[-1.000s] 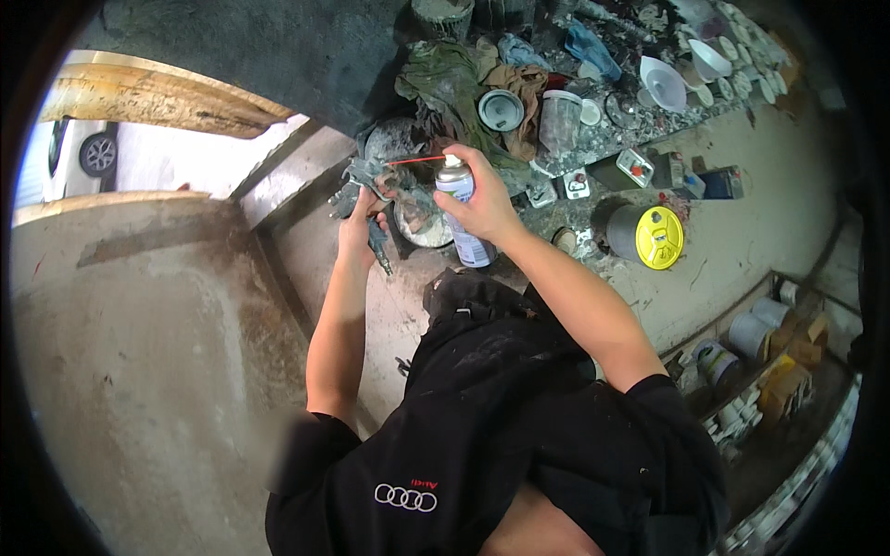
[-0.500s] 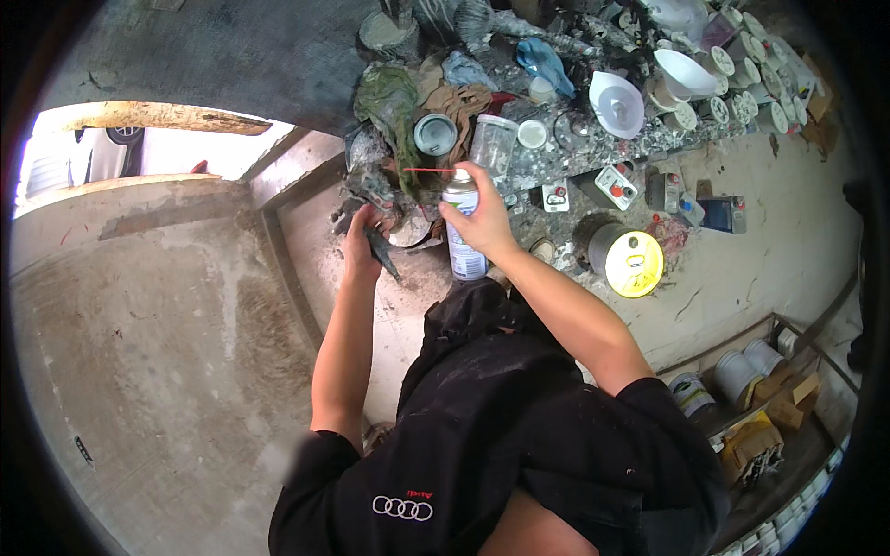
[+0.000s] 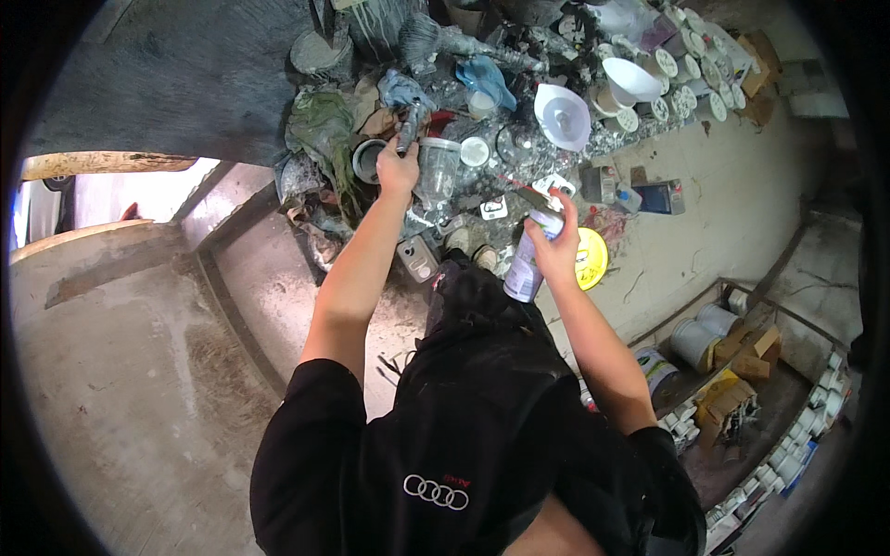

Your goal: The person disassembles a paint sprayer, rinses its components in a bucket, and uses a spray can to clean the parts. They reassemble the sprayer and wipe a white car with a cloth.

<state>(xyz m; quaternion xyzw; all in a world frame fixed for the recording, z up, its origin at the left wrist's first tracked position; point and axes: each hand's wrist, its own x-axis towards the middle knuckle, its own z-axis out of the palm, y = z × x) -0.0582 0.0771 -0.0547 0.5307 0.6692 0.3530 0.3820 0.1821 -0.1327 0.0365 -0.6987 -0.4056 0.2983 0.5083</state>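
Observation:
My left hand (image 3: 397,173) reaches over the cluttered bench, its fingers closed round a slim dark grey tool (image 3: 408,128) whose exact kind I cannot make out. It is just left of a clear plastic jar (image 3: 437,174) and beside an open round tin (image 3: 367,161). Off to the right, my right hand (image 3: 557,243) grips an aerosol can (image 3: 525,269), tilted, with a thin red straw at its nozzle pointing up and left. Behind that hand shows part of a bucket with a bright yellow lid (image 3: 591,260).
Green rags (image 3: 320,125) hang over the bench's left side. White funnel-shaped cups (image 3: 563,119) and many white-lidded pots (image 3: 691,42) crowd the right. Grey boxes (image 3: 658,197) are on the floor, with a metal-framed rack (image 3: 714,287) at lower right.
My left hand has moved up and away over the bench with the dark tool. The aerosol can, still in my right hand, has gone right and tilted. The view has swung right.

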